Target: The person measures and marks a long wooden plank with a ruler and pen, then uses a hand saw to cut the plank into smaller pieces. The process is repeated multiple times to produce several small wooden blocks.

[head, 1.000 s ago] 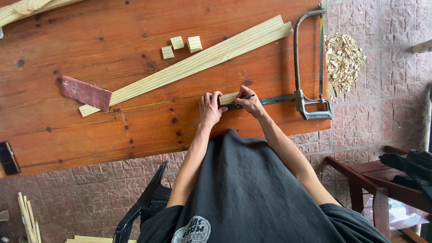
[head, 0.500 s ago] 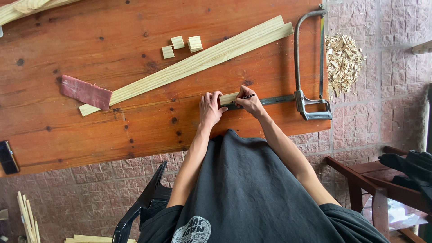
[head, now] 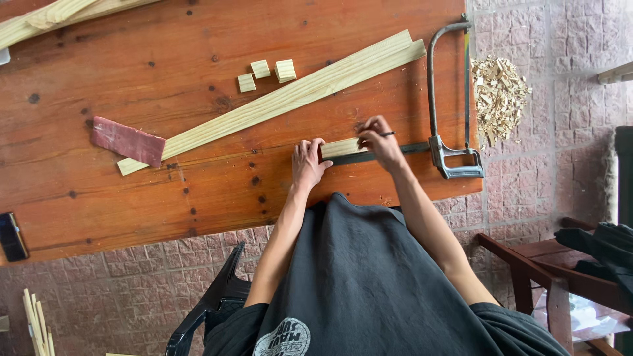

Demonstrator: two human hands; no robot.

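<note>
Left hand: fingers lie bent over the near end of a short pale wood piece, pressing it flat to the desk; a hold-down, not a full wrap. Right hand: fingers are pinched around a thin dark pencil, whose tip end sits at the far end of the wood piece; the exact contact point is hidden by the fingers.

The wood piece lies on the desk near its front edge, between the two hands. Its long axis runs roughly left-right in view, tilted slightly, the right end a little farther from the person. Just beside it, along its near side, a dark straight strip runs parallel and reaches toward the handle of a metal hacksaw, whose frame stands at right angles to it at the desk's right end.

Farther out: a long pale plank lies diagonally across the desk, with a reddish sandpaper sheet over its left end. Three small wood blocks sit beyond the plank. A pile of shavings lies on the paved floor to the right of the desk.
</note>
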